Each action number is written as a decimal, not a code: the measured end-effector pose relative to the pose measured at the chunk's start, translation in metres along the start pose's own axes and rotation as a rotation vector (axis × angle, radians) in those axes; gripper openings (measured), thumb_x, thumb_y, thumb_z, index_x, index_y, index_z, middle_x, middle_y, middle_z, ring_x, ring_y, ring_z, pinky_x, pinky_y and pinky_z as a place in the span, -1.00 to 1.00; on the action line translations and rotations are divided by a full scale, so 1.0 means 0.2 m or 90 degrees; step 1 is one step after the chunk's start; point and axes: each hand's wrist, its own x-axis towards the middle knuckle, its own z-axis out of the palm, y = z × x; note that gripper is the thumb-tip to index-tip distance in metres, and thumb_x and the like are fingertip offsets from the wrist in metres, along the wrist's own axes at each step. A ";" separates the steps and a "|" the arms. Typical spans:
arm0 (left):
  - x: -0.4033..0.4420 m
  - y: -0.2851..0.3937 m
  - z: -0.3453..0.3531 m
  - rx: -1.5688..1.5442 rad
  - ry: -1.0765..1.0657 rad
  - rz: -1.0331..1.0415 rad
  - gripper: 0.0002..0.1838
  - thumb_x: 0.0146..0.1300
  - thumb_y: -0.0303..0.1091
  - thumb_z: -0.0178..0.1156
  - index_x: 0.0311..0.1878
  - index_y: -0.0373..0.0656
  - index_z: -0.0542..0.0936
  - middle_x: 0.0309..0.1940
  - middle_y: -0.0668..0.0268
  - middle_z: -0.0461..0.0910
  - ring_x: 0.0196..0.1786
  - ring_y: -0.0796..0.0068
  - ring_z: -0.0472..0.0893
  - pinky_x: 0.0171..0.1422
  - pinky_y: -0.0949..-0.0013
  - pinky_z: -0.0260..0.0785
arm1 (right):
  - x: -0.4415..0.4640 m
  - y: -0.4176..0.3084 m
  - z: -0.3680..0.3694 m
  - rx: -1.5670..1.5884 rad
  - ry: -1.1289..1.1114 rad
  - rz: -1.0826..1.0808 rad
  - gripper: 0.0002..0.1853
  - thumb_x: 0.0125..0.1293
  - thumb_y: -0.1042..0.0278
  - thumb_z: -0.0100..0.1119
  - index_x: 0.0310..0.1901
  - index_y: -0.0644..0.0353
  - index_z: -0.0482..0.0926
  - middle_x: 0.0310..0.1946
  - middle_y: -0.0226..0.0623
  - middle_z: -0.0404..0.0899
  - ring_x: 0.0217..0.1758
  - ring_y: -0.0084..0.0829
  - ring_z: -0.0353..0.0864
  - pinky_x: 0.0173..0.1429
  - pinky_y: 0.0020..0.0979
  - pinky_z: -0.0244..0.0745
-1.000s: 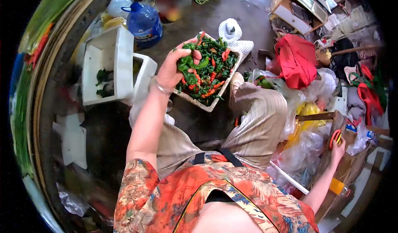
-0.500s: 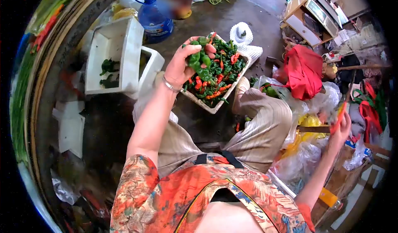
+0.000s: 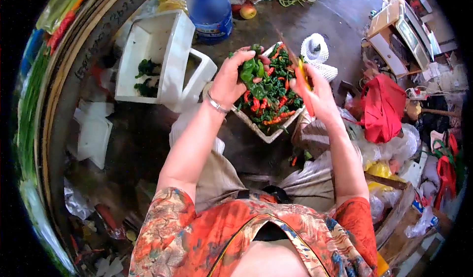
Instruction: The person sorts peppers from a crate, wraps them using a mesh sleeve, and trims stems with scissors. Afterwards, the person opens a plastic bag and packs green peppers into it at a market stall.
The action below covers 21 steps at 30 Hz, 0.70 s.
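Note:
My left hand is closed around a bunch of green peppers, held over the left side of a white foam box. In that box lies a heap of red peppers among dark green peppers or leaves. Over the box's right side, my right hand grips a long thin bladed tool with an orange and yellow handle. Its blurred thin end points up and away, to the right of the green peppers. The hands are apart.
To the left stand a tilted white foam box with some greens inside and a big blue water bottle. A red bag and plastic bags lie at right. White foam netting sits behind the pepper box.
My right hand has swung in from the far right with the bladed tool, up to the pepper box. The left hand still holds the green peppers. The view has shifted slightly.

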 end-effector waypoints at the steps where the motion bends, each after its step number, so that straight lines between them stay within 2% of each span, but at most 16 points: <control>1: 0.00 0.01 0.00 0.003 0.001 -0.002 -0.69 0.31 -0.26 0.03 0.03 -0.22 0.49 -0.22 0.19 0.63 -0.20 0.37 0.62 -0.30 0.42 0.39 | 0.00 0.00 0.01 -0.008 -0.001 -0.024 -0.55 0.22 0.19 0.25 0.02 0.32 0.43 -0.25 -0.18 0.47 -0.14 -0.34 0.44 0.00 -0.34 0.35; 2: 0.00 0.02 -0.01 0.003 0.006 -0.002 -0.69 0.31 -0.26 0.03 0.03 -0.22 0.49 -0.22 0.19 0.63 -0.20 0.37 0.62 -0.30 0.42 0.39 | -0.02 0.00 0.03 -0.016 -0.004 -0.046 -0.53 0.19 0.19 0.27 0.02 0.33 0.42 -0.20 -0.10 0.45 -0.08 -0.23 0.45 0.04 -0.27 0.34; 3: 0.01 0.01 -0.01 0.008 0.020 0.008 -0.71 0.30 -0.27 0.04 0.01 -0.21 0.49 -0.23 0.19 0.63 -0.21 0.37 0.63 -0.29 0.43 0.39 | -0.02 -0.01 0.01 -0.019 -0.062 -0.011 -0.47 0.13 0.16 0.31 0.02 0.35 0.41 -0.17 -0.02 0.41 -0.04 -0.05 0.42 0.08 -0.18 0.32; 6: 0.02 0.00 -0.01 -0.003 0.019 0.025 -0.78 0.28 -0.34 0.09 -0.06 -0.20 0.48 -0.26 0.18 0.64 -0.27 0.41 0.64 -0.31 0.41 0.47 | -0.02 0.07 0.04 -0.089 -0.041 -0.052 -0.42 0.10 0.10 0.33 0.03 0.34 0.40 -0.16 0.00 0.40 -0.01 0.00 0.42 0.08 -0.15 0.33; 7: 0.01 0.00 0.02 0.028 0.058 0.035 -0.79 0.27 -0.37 0.11 -0.06 -0.21 0.47 -0.27 0.20 0.64 -0.27 0.44 0.64 -0.27 0.40 0.49 | -0.02 0.06 0.03 -0.094 -0.061 -0.033 -0.39 0.11 0.05 0.32 0.06 0.32 0.40 -0.12 0.03 0.40 -0.02 0.04 0.42 0.05 -0.12 0.35; 8: 0.00 0.00 0.05 0.059 0.098 0.044 -0.79 0.26 -0.40 0.12 -0.06 -0.23 0.47 -0.27 0.22 0.64 -0.26 0.46 0.63 -0.23 0.39 0.51 | -0.02 0.05 0.03 -0.093 -0.062 -0.029 -0.39 0.11 0.05 0.32 0.06 0.32 0.40 -0.12 0.03 0.40 -0.02 0.04 0.42 0.05 -0.12 0.35; 10: 0.01 -0.05 0.06 0.099 0.100 0.067 -0.82 0.26 -0.44 0.13 -0.10 -0.26 0.48 -0.28 0.26 0.64 -0.26 0.54 0.63 -0.12 0.47 0.50 | -0.01 0.03 0.04 -0.157 -0.074 -0.040 -0.49 0.19 0.07 0.17 0.05 0.27 0.40 -0.07 0.04 0.44 0.00 0.07 0.49 0.04 -0.10 0.43; 12: 0.01 -0.08 0.04 0.172 0.056 0.058 -0.81 0.26 -0.43 0.15 -0.10 -0.27 0.48 -0.30 0.27 0.64 -0.26 0.57 0.62 -0.11 0.50 0.48 | -0.01 0.03 0.04 -0.159 -0.075 -0.048 -0.47 0.19 0.04 0.17 0.07 0.28 0.39 -0.05 0.05 0.43 0.00 0.08 0.49 0.04 -0.09 0.43; 15: 0.00 -0.10 0.03 0.207 0.088 0.074 -0.80 0.23 -0.39 0.18 -0.10 -0.21 0.49 -0.29 0.32 0.63 -0.28 0.57 0.62 -0.16 0.47 0.51 | -0.01 0.04 0.05 -0.162 -0.054 -0.059 -0.48 0.21 0.01 0.16 0.02 0.28 0.40 -0.12 0.10 0.49 -0.06 0.10 0.52 -0.01 -0.07 0.44; 17: 0.00 -0.10 0.03 0.211 0.090 0.072 -0.79 0.23 -0.37 0.19 -0.10 -0.20 0.48 -0.30 0.33 0.63 -0.28 0.58 0.62 -0.15 0.48 0.51 | -0.02 0.05 0.06 -0.172 -0.100 -0.015 -0.49 0.23 -0.03 0.15 -0.04 0.28 0.40 -0.26 0.15 0.55 -0.14 0.12 0.55 -0.07 -0.03 0.43; 18: 0.00 -0.09 0.03 0.216 0.092 0.074 -0.77 0.23 -0.35 0.21 -0.10 -0.20 0.48 -0.32 0.34 0.62 -0.28 0.59 0.62 -0.15 0.48 0.51 | -0.02 0.05 0.06 -0.172 -0.100 -0.014 -0.49 0.23 -0.03 0.15 -0.04 0.28 0.40 -0.26 0.15 0.55 -0.14 0.12 0.55 -0.07 -0.03 0.43; 20: -0.01 -0.07 0.06 0.190 0.119 0.061 -0.82 0.25 -0.38 0.17 -0.14 -0.24 0.47 -0.37 0.30 0.62 -0.35 0.60 0.57 -0.19 0.53 0.45 | -0.02 0.05 0.08 -0.158 -0.127 0.040 -0.50 0.24 -0.05 0.14 -0.11 0.30 0.39 -0.36 0.17 0.56 -0.18 0.16 0.55 -0.13 0.00 0.41; 21: -0.01 -0.06 0.05 0.181 0.109 0.045 -0.83 0.25 -0.37 0.17 -0.16 -0.22 0.48 -0.38 0.31 0.61 -0.36 0.61 0.57 -0.22 0.54 0.44 | -0.02 0.05 0.08 -0.118 -0.131 0.066 -0.46 0.24 -0.10 0.15 -0.11 0.32 0.40 -0.36 0.15 0.57 -0.21 0.10 0.58 -0.12 -0.07 0.43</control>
